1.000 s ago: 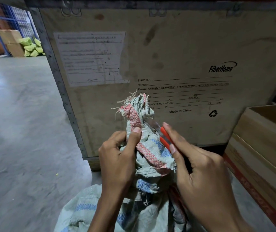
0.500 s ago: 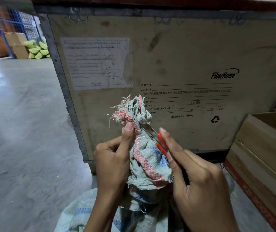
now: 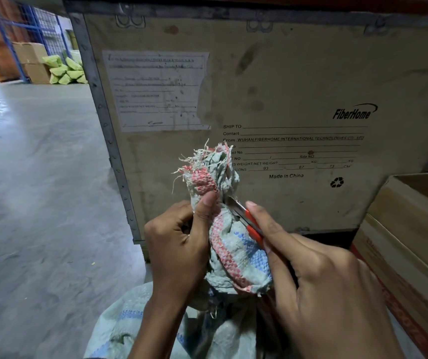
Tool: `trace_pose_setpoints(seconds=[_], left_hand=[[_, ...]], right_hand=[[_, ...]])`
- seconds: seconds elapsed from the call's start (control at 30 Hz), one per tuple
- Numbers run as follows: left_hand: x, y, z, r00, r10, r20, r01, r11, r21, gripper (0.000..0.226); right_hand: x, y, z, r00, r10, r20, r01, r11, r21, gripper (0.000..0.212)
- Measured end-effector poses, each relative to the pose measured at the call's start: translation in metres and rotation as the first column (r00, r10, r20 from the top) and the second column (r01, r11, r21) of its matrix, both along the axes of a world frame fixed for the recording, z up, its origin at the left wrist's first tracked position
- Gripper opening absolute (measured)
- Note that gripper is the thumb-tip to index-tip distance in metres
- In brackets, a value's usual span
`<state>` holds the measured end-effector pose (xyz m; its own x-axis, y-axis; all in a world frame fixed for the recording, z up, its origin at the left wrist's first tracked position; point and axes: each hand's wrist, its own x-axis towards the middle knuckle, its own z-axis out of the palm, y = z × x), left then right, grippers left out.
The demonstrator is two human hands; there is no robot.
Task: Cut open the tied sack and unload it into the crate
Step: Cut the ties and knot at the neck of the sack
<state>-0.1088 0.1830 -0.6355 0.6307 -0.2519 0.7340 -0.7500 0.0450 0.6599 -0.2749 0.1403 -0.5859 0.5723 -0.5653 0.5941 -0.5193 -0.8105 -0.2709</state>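
Head view: in front of the plywood shipping crate [image 3: 298, 81], the left hand [image 3: 179, 244] clenches the bunched neck of the woven sack [image 3: 231, 244], thumb pressed just beside the blade. The right hand [image 3: 319, 281] grips a red utility knife [image 3: 244, 216], its tip touching the neck. A slip through tough weave could nick that thumb.

Sack [image 3: 233, 257]: I see its body cut off at the bottom edge. Cutter [image 3: 250, 224]: handle hidden inside my right hand [image 3: 319, 286]. Paper label [image 3: 156, 90]: print too blurred to read.
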Motion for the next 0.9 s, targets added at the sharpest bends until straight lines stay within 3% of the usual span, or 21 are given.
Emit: trace_pose_setpoints(seconds=[0.2, 0.5, 0.63, 0.77, 0.83, 0.9], left_hand=[[0.002, 0.008, 0.002, 0.999, 0.034, 0.012, -0.035, 0.999, 0.035, 0.06], [0.012, 0.012, -0.003, 0.943, -0.12, -0.309, 0.111, 0.993, -0.047, 0.065], [0.02, 0.01, -0.005, 0.827, -0.236, -0.51, 0.237, 0.969, -0.064, 0.074], [0.014, 0.009, -0.007, 0.744, -0.39, -0.543, 0.432, 0.9, -0.055, 0.076], [0.004, 0.006, -0.006, 0.651, -0.53, -0.544, 0.6, 0.798, -0.058, 0.08], [-0.005, 0.002, -0.006, 0.593, -0.594, -0.544, 0.692, 0.721, -0.033, 0.062]], right_hand=[[0.003, 0.011, -0.003, 0.993, -0.069, -0.097, 0.072, 0.997, 0.022, 0.077], [0.005, 0.012, -0.015, 0.995, -0.017, -0.094, 0.018, 1.0, 0.007, 0.07], [0.003, -0.001, -0.015, 0.978, 0.125, 0.164, -0.176, 0.921, 0.347, 0.05], [-0.004, -0.023, -0.01, 0.881, 0.052, 0.471, -0.286, 0.851, 0.441, 0.026], [0.0, -0.03, -0.013, 0.853, 0.033, 0.521, -0.36, 0.76, 0.542, 0.036], [0.006, -0.037, -0.019, 0.845, 0.027, 0.534, -0.423, 0.643, 0.638, 0.048]])
